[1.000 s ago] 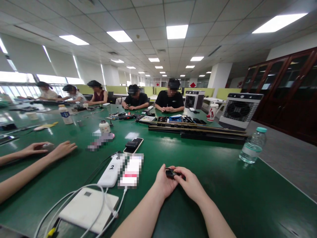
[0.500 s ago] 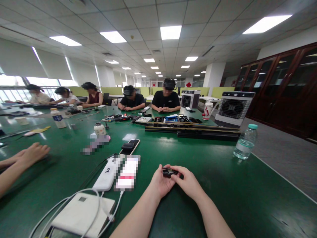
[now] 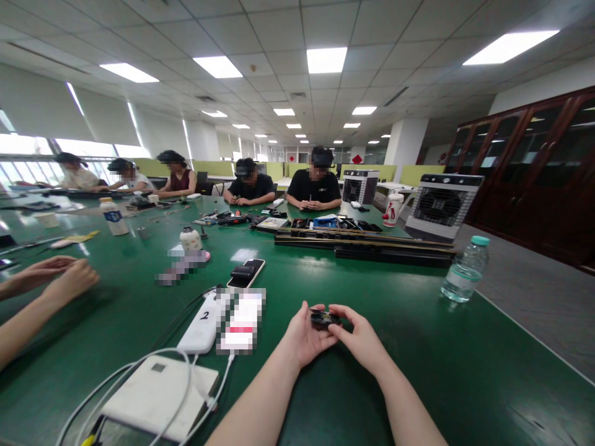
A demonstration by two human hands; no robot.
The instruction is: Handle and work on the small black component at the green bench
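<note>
A small black object (image 3: 324, 318), too small to name, is held between my two hands over the green table (image 3: 418, 347). My left hand (image 3: 304, 337) lies palm up under its left side, with the fingers curled round it. On the other side my right hand (image 3: 356, 334) grips the object's right end between thumb and fingers. Some yellowish detail shows on its upper face. The fingertips beneath it are partly hidden.
Left of my hands lie a lit phone (image 3: 242, 322), a white power bank (image 3: 199, 325) and a white box (image 3: 160, 396) with cables. A water bottle (image 3: 465, 271) stands at right. Black rails (image 3: 372, 244) lie ahead. Another person's hands (image 3: 69, 279) are at far left.
The view has shifted slightly. My fingers have moved a little on the black object, and more of its upper face shows. The other person's hands at left have risen.
</note>
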